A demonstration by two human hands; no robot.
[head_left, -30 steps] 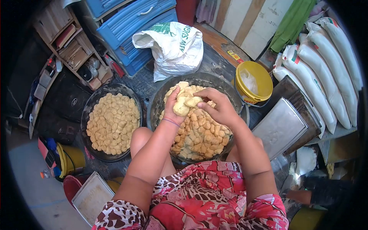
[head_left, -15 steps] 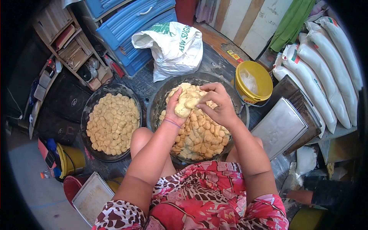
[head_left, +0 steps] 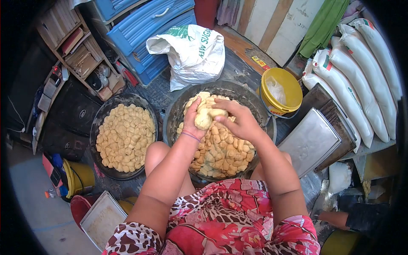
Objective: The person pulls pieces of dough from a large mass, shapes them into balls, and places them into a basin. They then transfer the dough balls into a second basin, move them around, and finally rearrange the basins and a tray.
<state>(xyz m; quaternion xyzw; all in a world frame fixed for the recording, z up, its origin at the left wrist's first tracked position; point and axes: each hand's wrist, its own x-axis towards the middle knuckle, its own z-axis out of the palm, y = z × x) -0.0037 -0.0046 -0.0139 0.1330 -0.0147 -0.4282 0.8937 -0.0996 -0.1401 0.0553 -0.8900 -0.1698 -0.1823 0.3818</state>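
Above a large dark basin (head_left: pixel 250 95) piled with golden-yellow buns (head_left: pixel 223 155), my two hands meet. My left hand (head_left: pixel 192 115) is closed around a pale bun (head_left: pixel 203 122), its thumb side up. Right beside it, my right hand (head_left: pixel 241 120) curls its fingers and thumb around another bun (head_left: pixel 218 112), which touches the first one. The palms and part of both buns are hidden by the fingers. Buns in the basin look paler at the back and browner toward my lap.
On the left stands a second dark tub (head_left: pixel 154 123) full of pale buns (head_left: pixel 125 136). A white sugar sack (head_left: pixel 197 57) sits behind the basin, a yellow bucket (head_left: pixel 267 91) to its right. Metal trays (head_left: pixel 312 142) lean at right near stacked white sacks (head_left: pixel 357 85).
My right hand has lowered and turned, its fingers going from a raised pinch to curling around a bun. My left hand has stayed nearly in place with its bun.
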